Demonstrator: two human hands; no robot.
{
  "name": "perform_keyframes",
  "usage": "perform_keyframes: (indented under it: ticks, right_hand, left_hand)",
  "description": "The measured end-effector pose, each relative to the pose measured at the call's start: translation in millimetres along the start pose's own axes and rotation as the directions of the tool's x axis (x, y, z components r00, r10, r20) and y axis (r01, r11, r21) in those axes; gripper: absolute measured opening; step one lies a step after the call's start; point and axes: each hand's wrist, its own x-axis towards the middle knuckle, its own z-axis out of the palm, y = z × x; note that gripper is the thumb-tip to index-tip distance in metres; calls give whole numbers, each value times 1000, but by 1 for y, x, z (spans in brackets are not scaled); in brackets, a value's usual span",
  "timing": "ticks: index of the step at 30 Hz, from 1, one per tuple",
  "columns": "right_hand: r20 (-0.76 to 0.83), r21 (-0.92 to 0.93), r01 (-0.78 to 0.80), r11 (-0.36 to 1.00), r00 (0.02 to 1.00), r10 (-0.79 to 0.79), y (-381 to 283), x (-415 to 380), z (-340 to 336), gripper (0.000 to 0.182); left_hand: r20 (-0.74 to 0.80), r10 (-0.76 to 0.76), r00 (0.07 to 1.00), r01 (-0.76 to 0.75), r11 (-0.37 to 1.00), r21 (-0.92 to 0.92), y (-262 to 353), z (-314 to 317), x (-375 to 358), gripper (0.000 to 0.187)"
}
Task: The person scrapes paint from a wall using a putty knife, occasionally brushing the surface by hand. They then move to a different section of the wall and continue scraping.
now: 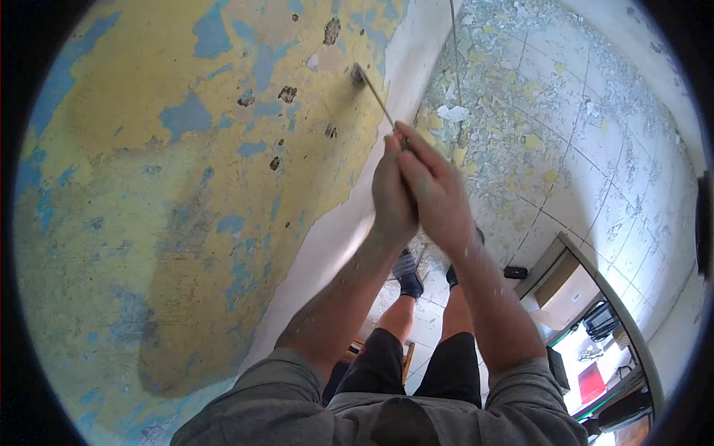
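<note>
Both my hands are closed together around the handle of a scraper [378,97], whose thin metal part points up and left to the wall. A small bit of red shows on the handle by the fingertips. My left hand [392,186] is on the wall side, and my right hand [439,189] wraps over it from the right. The scraper's far end meets a dark grey spot on the painted wall [223,171]. Yellow paint with flaked blue patches and several small gouges covers that wall. Most of the handle is hidden in my hands.
Paint chips [513,111] litter the white tiled floor [554,182] to the right. A thin cord [454,52] hangs or runs near the wall's edge. At lower right stands a wood-edged shelf unit [610,293] with assorted items. My feet are below on the tiles.
</note>
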Motion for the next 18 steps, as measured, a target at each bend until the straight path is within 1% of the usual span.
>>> perform_keyframes:
  ticks: [1, 2, 3, 4, 5, 7, 8, 9, 10, 11, 12, 13, 15, 16, 17, 18]
  right_hand:
    - [25, -125, -3, 992, 1000, 6, -8, -18, 5, 47]
    - [28, -206, 133, 970, 991, -130, -10, -38, 12, 47]
    - [41, -285, 271, 920, 962, -270, -12, -54, 19, 47]
    - [17, -218, 386, 896, 920, -392, -3, -58, 30, 46]
    - [16, -214, 389, 896, 919, -395, -15, -49, 34, 46]
    - [6, -255, 204, 945, 978, -209, -48, -19, 35, 45]
    - [-45, -197, 249, 948, 964, -263, -42, -9, 36, 44]
    - [-46, -200, 256, 946, 962, -270, -39, -14, 34, 44]
    - [-21, -242, 292, 925, 952, -306, -37, -27, 31, 44]
    - [7, -281, 324, 903, 942, -335, -32, -42, 32, 44]
    - [10, -326, 408, 853, 904, -428, -19, -56, 37, 44]
    - [11, -251, 414, 875, 905, -425, -2, -67, 45, 45]
    - [103, -242, 271, 932, 962, -253, -19, -44, 44, 46]
    - [21, -200, 229, 953, 973, -230, -26, -27, 43, 44]
    - [-63, -158, 205, 966, 974, -217, -34, -7, 41, 43]
    - [-124, -173, 252, 952, 954, -275, -35, 13, 36, 42]
  left_hand:
    - [-36, 63, 997, -60, 995, 82, 10, 13, -19, 46]
    - [-34, 69, 997, -66, 994, 89, 29, 30, -39, 46]
    - [99, 67, 993, -73, 995, 61, 52, 48, -60, 47]
    - [229, 65, 971, -75, 997, 34, 64, 56, -69, 48]
    - [231, 65, 971, -76, 996, 38, 63, 46, -58, 48]
    - [189, 30, 981, -17, 998, -66, 49, 4, -11, 51]
    - [181, 22, 983, 0, 993, -120, 52, 3, 4, 52]
    - [187, 26, 982, -3, 993, -121, 50, 4, -2, 52]
    - [85, 41, 996, -47, 997, 64, 47, 7, -19, 53]
    - [-20, 74, 997, -67, 966, 250, 47, 15, -43, 54]
    - [-156, -16, 988, 26, 998, 60, 63, 54, -74, 53]
    - [-151, -15, 988, 24, 998, 59, 68, 57, -70, 53]
    - [-94, -95, 991, 108, 983, 147, 81, 53, -62, 50]
    - [-99, -35, 994, 41, 997, 63, 73, 44, -40, 49]
    - [-93, 32, 995, -34, 999, -21, 62, 27, -3, 49]
    - [102, 0, 995, 0, 1000, 0, 61, 7, 24, 43]
